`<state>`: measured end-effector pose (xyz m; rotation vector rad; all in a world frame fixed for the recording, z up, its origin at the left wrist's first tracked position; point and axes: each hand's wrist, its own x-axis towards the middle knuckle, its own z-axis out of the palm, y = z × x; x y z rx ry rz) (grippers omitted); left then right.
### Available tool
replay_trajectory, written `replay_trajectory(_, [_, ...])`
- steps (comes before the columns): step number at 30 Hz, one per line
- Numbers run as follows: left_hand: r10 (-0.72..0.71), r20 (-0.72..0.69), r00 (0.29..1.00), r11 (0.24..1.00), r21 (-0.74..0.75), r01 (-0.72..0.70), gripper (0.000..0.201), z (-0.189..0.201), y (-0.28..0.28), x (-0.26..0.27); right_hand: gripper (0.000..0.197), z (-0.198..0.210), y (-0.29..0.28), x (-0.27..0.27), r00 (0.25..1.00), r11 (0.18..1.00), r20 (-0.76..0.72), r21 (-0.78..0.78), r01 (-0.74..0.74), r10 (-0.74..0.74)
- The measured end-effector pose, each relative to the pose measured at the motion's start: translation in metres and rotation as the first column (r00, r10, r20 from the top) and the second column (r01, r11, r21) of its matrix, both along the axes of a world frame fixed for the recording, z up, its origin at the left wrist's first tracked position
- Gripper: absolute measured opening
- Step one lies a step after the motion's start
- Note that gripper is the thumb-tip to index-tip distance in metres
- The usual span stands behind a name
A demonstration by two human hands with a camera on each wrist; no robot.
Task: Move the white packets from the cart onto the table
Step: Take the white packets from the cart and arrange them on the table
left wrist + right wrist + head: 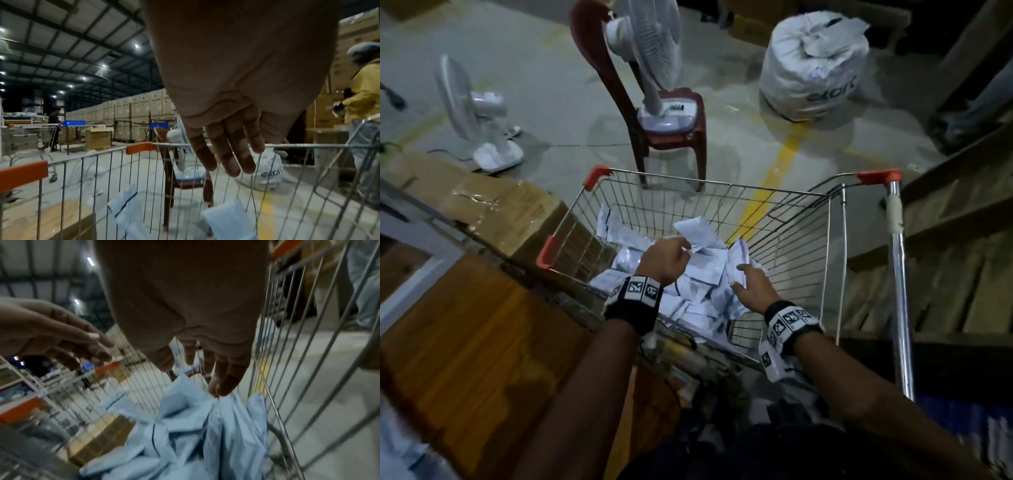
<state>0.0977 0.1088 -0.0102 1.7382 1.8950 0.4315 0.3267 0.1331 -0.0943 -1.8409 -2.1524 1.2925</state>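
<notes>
A wire cart [722, 182] with orange corner caps holds a loose pile of white packets [702, 277], also seen in the right wrist view as packets [185, 426]. My left hand [671, 255] hovers over the pile's middle; its fingers [226, 155] hang straight and hold nothing. My right hand [748, 284] reaches down on the pile's right side, near the cart wall. Its straight fingers [222, 382] end at the top edge of an upright packet [230, 418]. The wooden table [465, 342] lies to the left of the cart.
A taped cardboard box [500, 205] sits against the cart's left side. Beyond the cart stand a red chair [674, 137] carrying a white fan, a second fan [479, 120] on the floor and a white sack [811, 68]. Wooden pallets [945, 274] are to the right. A person in yellow [363, 97] stands nearby.
</notes>
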Motion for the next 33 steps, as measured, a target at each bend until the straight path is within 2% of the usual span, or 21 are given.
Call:
replay_trajectory(1, [-0.007,-0.009,1.0,0.999,-0.05,0.007,0.04,-0.009,0.006,0.001,0.057,-0.006,0.007,-0.004,1.0,0.999,0.015,-0.038,-0.008,0.009])
replay_trajectory(4, [-0.046,-0.113,0.993,0.976,-0.216,0.021,0.027,-0.04,0.024,0.002,0.057,-0.028,0.028,-0.016,0.999,0.996,0.034,-0.089,-0.013,0.016])
replay_trajectory(7, [-0.071,-0.129,0.989,0.958,-0.286,0.031,0.026,-0.059,0.042,0.0,0.055,-0.049,0.041,-0.025,0.999,0.995,0.04,-0.097,0.01,-0.006])
replay_trajectory(11, [-0.044,-0.154,0.987,0.961,-0.277,0.0,0.029,-0.068,0.076,-0.008,0.056,-0.079,0.042,-0.034,0.993,0.99,0.105,-0.136,-0.032,0.046])
replay_trajectory(15, [-0.029,-0.172,0.985,0.966,-0.26,-0.017,0.032,-0.085,0.094,-0.015,0.066,-0.106,0.033,-0.038,0.976,0.987,0.189,-0.135,-0.088,0.113])
replay_trajectory(18, [-0.065,-0.204,0.977,0.947,-0.321,-0.004,0.035,-0.107,0.098,-0.017,0.071,-0.113,0.028,-0.043,0.956,0.991,0.271,-0.095,-0.092,0.114])
replay_trajectory(20, [-0.092,-0.209,0.974,0.939,-0.344,0.014,0.042,-0.123,0.098,-0.021,0.071,-0.117,0.026,-0.044,0.944,0.991,0.303,-0.053,-0.121,0.132])
replay_trajectory(23, [-0.125,-0.27,0.955,0.962,-0.27,0.049,0.062,-0.152,0.089,-0.026,0.07,-0.123,0.021,-0.043,0.918,0.986,0.367,0.005,-0.166,0.153])
replay_trajectory(26, [-0.153,-0.312,0.938,0.964,-0.254,0.073,0.073,-0.18,0.08,-0.032,0.069,-0.131,0.016,-0.04,0.889,0.977,0.423,0.039,-0.21,0.174])
replay_trajectory(30, [-0.191,-0.363,0.912,0.959,-0.268,0.094,0.09,-0.198,0.083,-0.038,0.067,-0.141,0.019,-0.042,0.902,0.984,0.416,0.08,-0.161,0.114])
replay_trajectory(31, [-0.192,-0.38,0.905,0.958,-0.273,0.089,0.088,-0.201,0.085,-0.038,0.067,-0.142,0.02,-0.043,0.903,0.985,0.419,0.089,-0.145,0.095])
replay_trajectory(33, [-0.191,-0.414,0.89,0.954,-0.291,0.07,0.072,-0.206,0.09,-0.037,0.066,-0.146,0.021,-0.048,0.901,0.987,0.429,0.11,-0.119,0.061])
